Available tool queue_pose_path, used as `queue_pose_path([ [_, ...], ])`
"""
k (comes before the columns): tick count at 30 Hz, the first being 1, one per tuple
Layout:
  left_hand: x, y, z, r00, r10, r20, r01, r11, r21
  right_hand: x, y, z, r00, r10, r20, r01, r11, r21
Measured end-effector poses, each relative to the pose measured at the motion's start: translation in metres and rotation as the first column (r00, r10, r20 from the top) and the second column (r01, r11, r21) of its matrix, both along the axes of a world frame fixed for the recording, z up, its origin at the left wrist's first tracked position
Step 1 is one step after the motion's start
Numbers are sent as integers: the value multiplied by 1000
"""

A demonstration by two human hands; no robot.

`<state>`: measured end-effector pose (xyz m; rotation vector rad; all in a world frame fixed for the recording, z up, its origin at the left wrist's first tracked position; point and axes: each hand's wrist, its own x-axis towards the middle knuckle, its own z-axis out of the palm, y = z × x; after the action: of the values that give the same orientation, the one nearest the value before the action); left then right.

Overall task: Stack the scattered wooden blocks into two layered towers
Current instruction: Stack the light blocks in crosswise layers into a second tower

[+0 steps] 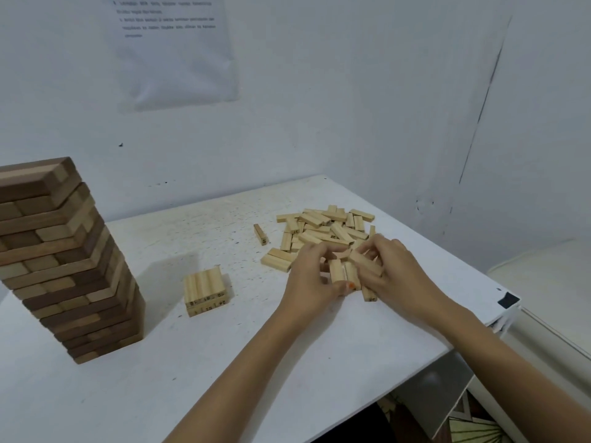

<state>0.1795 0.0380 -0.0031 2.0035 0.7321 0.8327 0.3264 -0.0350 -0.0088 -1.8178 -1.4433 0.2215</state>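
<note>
A white surface point(198, 372) carries a tall tower point(64, 260) of dark and light wooden blocks at its left edge. Well to the right of the tower lies a loose pile of pale blocks point(326, 228), with a low two-layer stack point(206, 290) (numbers printed on its block ends) between tower and pile. At the pile's near edge, the left hand point(311, 276) and right hand point(393, 270) meet, fingers curled around a few pale blocks point(343, 271) held together. One stray block point(261, 234) lies just left of the pile.
</note>
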Motion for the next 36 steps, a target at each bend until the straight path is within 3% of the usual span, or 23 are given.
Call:
queue_pose_path([
  [3, 1, -1, -2, 993, 62, 98, -49, 990, -129, 1, 4, 9, 947, 23, -321, 20, 991, 130],
  [5, 2, 0, -2, 982, 104, 156, -60, 963, -263, 5, 9, 13, 944, 28, -330, 14, 992, 125],
  [7, 3, 2, -1, 977, 133, 165, -74, 944, -323, 11, 16, 16, 974, 35, -224, -18, 997, 75],
  [9, 2, 4, 0, 976, 143, 165, -78, 934, -348, 20, 25, 16, 999, 26, 31, -24, 998, -66],
  [11, 1, 1, 1, 969, 136, 204, -49, 924, -378, 28, 33, 15, 939, 66, 336, 13, 973, -228],
  [12, 1, 0, 2, 964, 134, 230, -35, 921, -389, 30, 36, 15, 904, 101, 416, 16, 963, -268],
  [16, -2, -2, 5, 932, 162, 324, 3, 891, -453, 34, 40, 18, 845, 118, 521, -10, 979, -205],
  [19, -4, -2, 4, 935, 177, 308, -13, 883, -469, 35, 40, 19, 823, 161, 544, -52, 976, -211],
  [23, -11, -3, 10, 953, 203, 227, -95, 906, -412, 31, 35, 16, 901, 171, 398, -127, 983, -134],
  [27, -28, -6, 17, 952, 263, 157, -190, 908, -373, 0, 26, 21, 989, 149, -22, -145, 980, 136],
  [32, -73, -21, 19, 947, 272, 171, -201, 916, -346, -61, 15, 25, 865, 323, -385, -256, 942, 216],
  [36, -117, -32, 8, 909, 377, 176, -299, 886, -355, -101, 10, 13, 730, 344, -590, -324, 935, 144],
])
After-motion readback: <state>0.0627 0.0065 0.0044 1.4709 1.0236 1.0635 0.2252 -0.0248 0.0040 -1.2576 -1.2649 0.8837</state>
